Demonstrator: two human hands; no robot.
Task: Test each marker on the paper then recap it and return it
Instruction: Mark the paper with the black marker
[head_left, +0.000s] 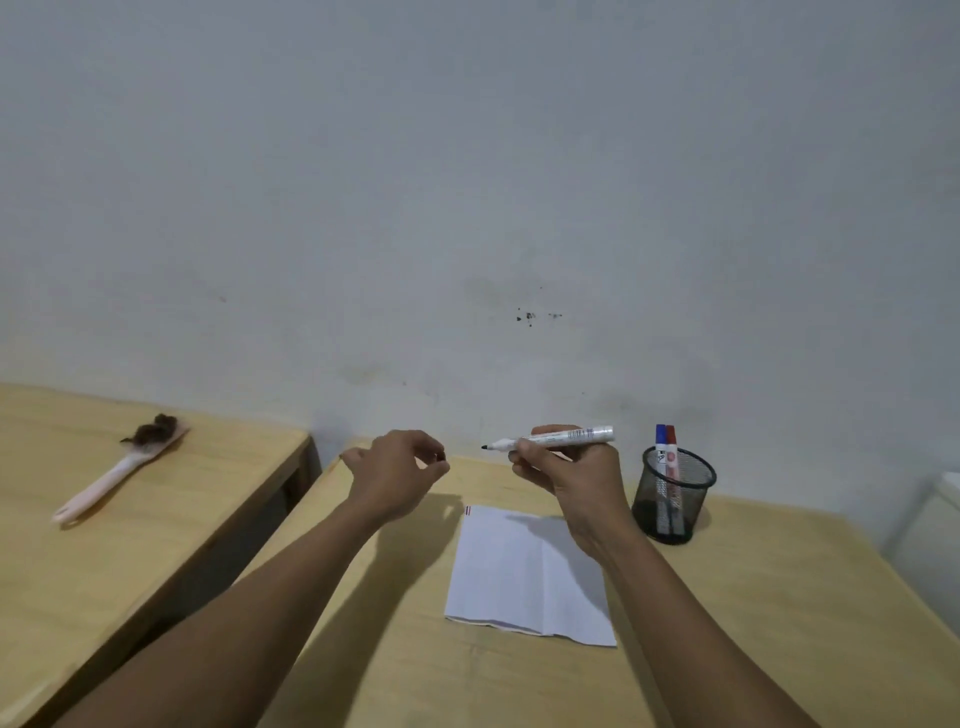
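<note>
One sheet of paper (530, 571) lies nearest on the table (395, 665), toward the middle of its width, with a small red mark at its far left corner. Above its far edge the right hand (574, 480) pinches the uncapped black marker (551, 439) level, tip pointing left, while the left hand's (397, 475) fingers (439, 462) pinch a small dark thing, probably the cap. To test it well, tilt the tip down onto bare paper, draw a short light stroke, then recap squarely before returning it to the mesh cup (673, 493) near the far right edge, beside the blue and red markers (666, 452).

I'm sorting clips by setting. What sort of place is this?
Probably a plain study or work room: two wooden desks against a bare wall, a mesh pen holder with markers, and a sheet of paper.
</note>
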